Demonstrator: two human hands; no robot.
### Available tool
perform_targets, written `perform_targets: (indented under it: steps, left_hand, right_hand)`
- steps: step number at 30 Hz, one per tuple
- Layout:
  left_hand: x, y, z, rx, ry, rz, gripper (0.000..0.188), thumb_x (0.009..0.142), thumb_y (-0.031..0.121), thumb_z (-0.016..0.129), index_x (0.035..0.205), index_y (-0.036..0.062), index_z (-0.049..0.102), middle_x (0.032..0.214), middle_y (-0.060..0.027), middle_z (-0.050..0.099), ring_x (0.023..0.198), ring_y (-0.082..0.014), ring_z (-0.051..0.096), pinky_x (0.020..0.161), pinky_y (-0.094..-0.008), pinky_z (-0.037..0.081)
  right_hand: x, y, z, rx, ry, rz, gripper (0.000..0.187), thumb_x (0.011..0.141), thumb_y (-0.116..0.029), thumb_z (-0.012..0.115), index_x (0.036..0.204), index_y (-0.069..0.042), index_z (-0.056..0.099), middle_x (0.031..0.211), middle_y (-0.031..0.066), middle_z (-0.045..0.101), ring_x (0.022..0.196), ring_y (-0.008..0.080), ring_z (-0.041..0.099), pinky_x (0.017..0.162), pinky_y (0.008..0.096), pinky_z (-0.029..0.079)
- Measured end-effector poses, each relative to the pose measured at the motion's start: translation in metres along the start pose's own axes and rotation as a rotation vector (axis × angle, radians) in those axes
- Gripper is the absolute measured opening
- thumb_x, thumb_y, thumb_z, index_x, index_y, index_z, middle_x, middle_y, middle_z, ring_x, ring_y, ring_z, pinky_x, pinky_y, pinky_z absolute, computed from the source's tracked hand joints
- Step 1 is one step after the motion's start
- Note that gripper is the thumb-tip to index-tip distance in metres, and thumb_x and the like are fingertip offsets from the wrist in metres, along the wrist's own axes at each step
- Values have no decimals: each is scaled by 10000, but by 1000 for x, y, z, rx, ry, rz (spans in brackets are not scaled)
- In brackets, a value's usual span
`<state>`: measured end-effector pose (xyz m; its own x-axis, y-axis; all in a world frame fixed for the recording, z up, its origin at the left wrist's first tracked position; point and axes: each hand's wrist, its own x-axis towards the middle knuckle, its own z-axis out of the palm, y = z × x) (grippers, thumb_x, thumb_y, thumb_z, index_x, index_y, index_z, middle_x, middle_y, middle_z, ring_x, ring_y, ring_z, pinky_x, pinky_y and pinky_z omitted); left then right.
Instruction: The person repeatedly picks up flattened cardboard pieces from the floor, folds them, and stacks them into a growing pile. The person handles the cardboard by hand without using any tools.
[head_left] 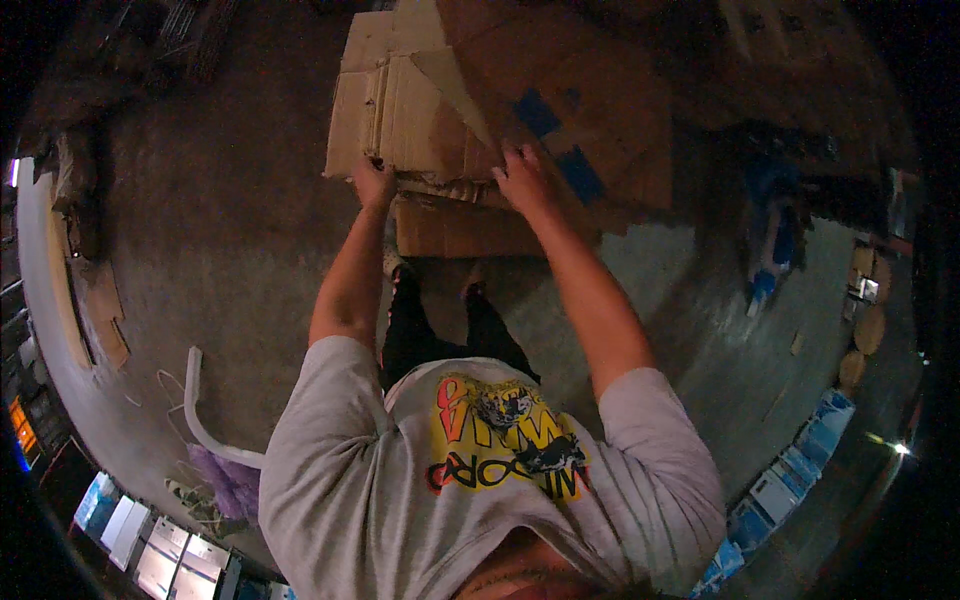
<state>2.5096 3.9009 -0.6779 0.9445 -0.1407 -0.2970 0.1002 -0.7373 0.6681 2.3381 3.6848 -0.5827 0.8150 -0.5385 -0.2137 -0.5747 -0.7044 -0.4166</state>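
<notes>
A flattened brown cardboard box (420, 120) lies in front of me at the top of the head view, with a lighter flap folded across it. My left hand (374, 184) is closed on its near edge, toward the left corner. My right hand (522, 180) grips the near edge farther right, where the flap comes to a point. Beyond and to the right spreads a darker cardboard sheet (630, 140) with blue patches (580, 176). Another cardboard piece (460, 228) lies beneath, close to my feet. The fingertips are partly hidden by the cardboard.
A white curved tube (195, 400) and a purple bundle (225, 485) lie at the lower left. Flat cardboard scraps (105, 310) rest along the left side. Blue-and-white packages (775, 490) line the lower right. The grey concrete floor (640, 290) is dimly lit.
</notes>
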Motion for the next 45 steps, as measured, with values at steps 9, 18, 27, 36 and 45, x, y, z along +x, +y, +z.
perform_targets:
  steps: [9, 18, 27, 36, 45]
  left_hand:
    - [-37, 10, -7, -573, -318, -62, 297, 881, 220, 599, 1068, -12, 588, 928, -124, 653, 817, -216, 630, 706, -339, 495]
    - [-34, 78, 53, -591, -826, -312, 403, 873, 105, 588, 1248, 43, 455, 905, -115, 615, 788, -210, 608, 645, -341, 506]
    - [66, 33, 58, -444, -455, 202, 677, 754, 44, 590, 1384, 65, 341, 1134, -228, 578, 996, -293, 600, 792, -426, 510]
    - [-140, -152, -79, -217, 102, 55, 541, 881, 304, 587, 1327, 49, 418, 1279, -241, 486, 1187, -382, 477, 981, -440, 395]
    - [-373, -529, -183, 176, -74, -775, 492, 772, 446, 605, 1134, 114, 628, 1177, -172, 594, 1069, -346, 575, 904, -428, 457]
  right_hand:
    - [-26, 69, 32, 715, 541, 507, 488, 859, -327, 619, 1209, -8, 499, 1061, 133, 600, 954, 280, 564, 835, 381, 428]
    - [-40, 69, 41, 1299, -68, 1043, 187, 834, -267, 632, 926, -119, 564, 721, 20, 479, 554, 153, 421, 445, 307, 338]
    - [-23, 47, 92, 975, -457, 654, 507, 793, -373, 662, 1191, -92, 523, 1184, 84, 536, 914, 222, 570, 698, 341, 470]
    - [-84, 180, 112, -723, -1208, -768, 327, 769, -133, 548, 1086, -99, 620, 1116, 207, 591, 1025, 377, 563, 851, 457, 468]
    - [-55, -67, 149, -526, -1042, -217, 320, 826, -224, 511, 1090, -77, 614, 1110, 211, 595, 1037, 376, 562, 869, 447, 461]
